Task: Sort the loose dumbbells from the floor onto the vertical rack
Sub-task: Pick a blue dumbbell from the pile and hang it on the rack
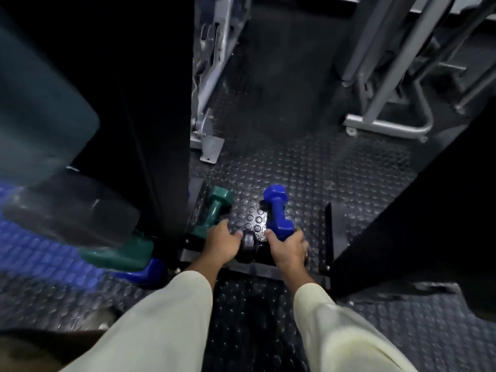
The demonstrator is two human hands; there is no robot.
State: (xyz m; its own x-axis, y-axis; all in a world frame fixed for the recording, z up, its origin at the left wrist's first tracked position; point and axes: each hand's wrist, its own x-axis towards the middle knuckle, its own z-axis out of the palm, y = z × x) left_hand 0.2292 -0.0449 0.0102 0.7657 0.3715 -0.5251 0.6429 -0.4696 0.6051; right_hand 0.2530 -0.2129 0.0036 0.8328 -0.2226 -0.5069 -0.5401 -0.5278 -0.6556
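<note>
A green dumbbell (214,208) lies on the studded black floor mat (335,189), and my left hand (221,244) is closed over its near end. My right hand (288,247) grips the near head of a blue dumbbell (276,210), which points away from me. Between my two hands sits a small black dumbbell (248,247), partly hidden by the hands. The black upright of the rack (161,130) rises just left of the green dumbbell. On the rack's left side, blurred dumbbell heads stick out, a green one (120,255) above a blue one (142,272).
The rack's black base frame (327,232) surrounds the dumbbells on the floor. Grey gym machine frames stand at the back middle (212,76) and back right (389,122). A dark slanted panel (429,210) fills the right side. Cream sleeves cover both my forearms.
</note>
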